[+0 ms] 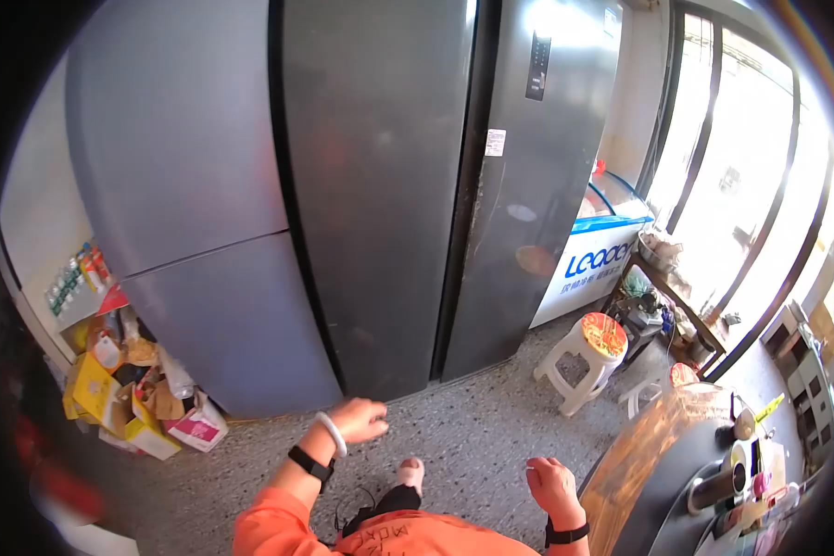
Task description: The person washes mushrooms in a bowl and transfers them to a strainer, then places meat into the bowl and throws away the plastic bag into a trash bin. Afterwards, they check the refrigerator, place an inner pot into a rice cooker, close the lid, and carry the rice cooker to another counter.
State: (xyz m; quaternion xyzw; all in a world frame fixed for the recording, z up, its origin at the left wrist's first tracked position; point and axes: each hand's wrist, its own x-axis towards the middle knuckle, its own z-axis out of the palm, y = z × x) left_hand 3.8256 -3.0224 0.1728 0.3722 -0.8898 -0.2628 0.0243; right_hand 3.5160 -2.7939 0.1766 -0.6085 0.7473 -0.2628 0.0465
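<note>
My left hand [358, 421] hangs in the air before the lower doors of the fridges, fingers loosely stretched to the right and nothing in it. A pale bracelet [332, 434] and a black band [311, 463] circle that wrist. My right hand [551, 484] is raised over the floor, left of a round-edged table [621, 454]; its fingers are loosely bent and I see nothing in them. Ahead stand a dark grey fridge [375, 185] and a blue-grey fridge [181, 139], all doors closed. Neither hand touches them.
Cardboard boxes [199, 424] with bags sit on the floor at left. A white stool [579, 371] with a patterned seat stands at right, before a chest freezer [588, 273]. Cups and bottles crowd the table. Speckled floor [473, 426] lies around my foot.
</note>
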